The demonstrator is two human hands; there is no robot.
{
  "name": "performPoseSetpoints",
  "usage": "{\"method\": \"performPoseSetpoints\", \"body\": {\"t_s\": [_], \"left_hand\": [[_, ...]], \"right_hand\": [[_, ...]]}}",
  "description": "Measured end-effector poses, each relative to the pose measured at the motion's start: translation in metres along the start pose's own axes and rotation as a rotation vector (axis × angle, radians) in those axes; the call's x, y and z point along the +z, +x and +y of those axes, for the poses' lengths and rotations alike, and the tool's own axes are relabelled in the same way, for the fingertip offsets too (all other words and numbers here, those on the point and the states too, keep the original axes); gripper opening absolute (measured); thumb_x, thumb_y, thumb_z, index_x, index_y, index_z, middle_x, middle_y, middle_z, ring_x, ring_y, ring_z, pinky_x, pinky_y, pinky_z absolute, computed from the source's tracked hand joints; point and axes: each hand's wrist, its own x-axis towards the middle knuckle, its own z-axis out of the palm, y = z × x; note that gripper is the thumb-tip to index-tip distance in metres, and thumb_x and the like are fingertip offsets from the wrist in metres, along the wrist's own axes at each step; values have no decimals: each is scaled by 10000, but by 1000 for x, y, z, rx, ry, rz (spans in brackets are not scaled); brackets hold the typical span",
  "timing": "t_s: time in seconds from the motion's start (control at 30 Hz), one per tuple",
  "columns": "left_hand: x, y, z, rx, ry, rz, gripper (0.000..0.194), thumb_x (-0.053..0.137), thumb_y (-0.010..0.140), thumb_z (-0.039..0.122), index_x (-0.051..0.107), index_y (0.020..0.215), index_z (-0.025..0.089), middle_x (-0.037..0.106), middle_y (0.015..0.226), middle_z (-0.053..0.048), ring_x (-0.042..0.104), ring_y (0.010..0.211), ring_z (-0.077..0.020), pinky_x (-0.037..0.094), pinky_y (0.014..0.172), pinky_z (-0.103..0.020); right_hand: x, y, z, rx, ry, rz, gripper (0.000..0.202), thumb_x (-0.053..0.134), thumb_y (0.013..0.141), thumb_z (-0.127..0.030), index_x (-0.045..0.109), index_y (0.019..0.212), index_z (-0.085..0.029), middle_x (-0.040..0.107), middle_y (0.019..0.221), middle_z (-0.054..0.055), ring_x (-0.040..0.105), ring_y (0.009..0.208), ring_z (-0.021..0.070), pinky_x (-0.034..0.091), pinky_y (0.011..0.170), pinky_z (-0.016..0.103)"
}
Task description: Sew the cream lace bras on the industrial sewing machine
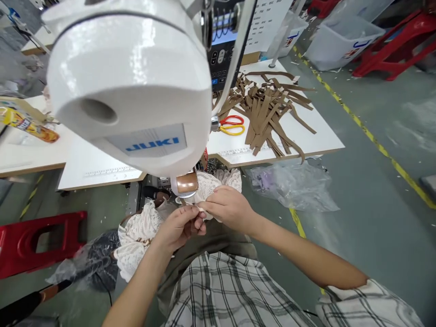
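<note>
White lace fabric (206, 184) lies under the front of a white sewing machine (132, 91), close to its copper-coloured plate (187, 182). My left hand (182, 225) pinches a bit of the lace edge, its fingers curled. Touching it from the right, my right hand (230, 208) has thumb and fingers closed on the same lace. The fingertips meet just below the machine's plate. More white lace pieces (138, 234) hang to the left of my left hand.
Brown strips (267, 109) are heaped on the white table (323, 131), beside red-and-yellow-handled scissors (232, 125). A plastic bag (299, 186) hangs below the table's edge. Red stools (41, 240) and a clear bin (342, 41) stand around. A yellow snack pack (29, 126) is at left.
</note>
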Motion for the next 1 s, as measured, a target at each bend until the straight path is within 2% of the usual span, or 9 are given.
{"method": "performPoseSetpoints", "body": {"t_s": [0.07,0.13,0.2,0.33,0.5,0.7,0.8,0.9,1.0], "left_hand": [[0,0,-4,53,-67,50,314,708,810,451,631,751,152,457,565,39,502,569,-113,426,625,-248],[1,-2,-7,166,32,119,327,676,851,432,603,698,153,498,597,25,480,582,-99,391,603,-224],[3,-6,-7,268,198,192,349,623,894,425,596,679,152,543,645,9,461,591,-94,365,583,-217],[5,-10,-4,366,511,327,343,544,936,406,624,710,162,551,627,14,462,582,-106,355,565,-225],[4,-9,-5,444,753,392,330,494,951,363,631,721,169,647,704,-21,559,678,-146,406,647,-246],[5,-6,-6,418,727,421,390,439,963,398,614,698,171,631,668,-23,541,623,-145,393,597,-251],[2,1,-5,385,622,404,396,527,914,475,545,651,179,549,598,7,489,577,-131,369,563,-242],[-5,8,-4,315,523,357,454,618,835,550,466,601,192,435,526,45,392,523,-111,319,523,-234],[-11,9,-4,273,454,345,462,602,832,595,535,645,178,450,567,37,389,551,-113,322,540,-234]], "right_hand": [[-1,1,-1,88,66,46,177,530,938,-151,635,1072,-199,663,947,55,582,880,183,431,850,350],[-1,1,-5,213,123,116,205,561,910,-160,623,1102,-194,645,1025,86,579,956,208,452,862,364],[2,0,-11,291,167,156,197,608,895,-211,625,1090,-192,643,994,85,580,923,213,471,811,353],[12,-1,-17,359,244,103,167,633,915,-290,636,1056,-202,668,964,61,601,891,195,476,782,326],[15,-1,-18,429,323,69,74,608,925,-230,646,984,-207,666,929,43,604,872,173,471,757,294],[20,1,-25,372,250,170,111,574,929,-190,681,941,-215,676,874,45,606,816,170,472,734,294],[24,-2,-26,393,300,172,120,589,918,-211,684,846,-203,677,833,44,618,794,166,481,720,289],[20,-2,-2,352,382,49,148,573,927,-239,696,853,-202,687,839,39,637,794,154,502,720,270],[1,12,61,501,110,-33,233,472,968,-213,665,1096,-188,694,1018,76,645,922,167,517,806,285]]}}
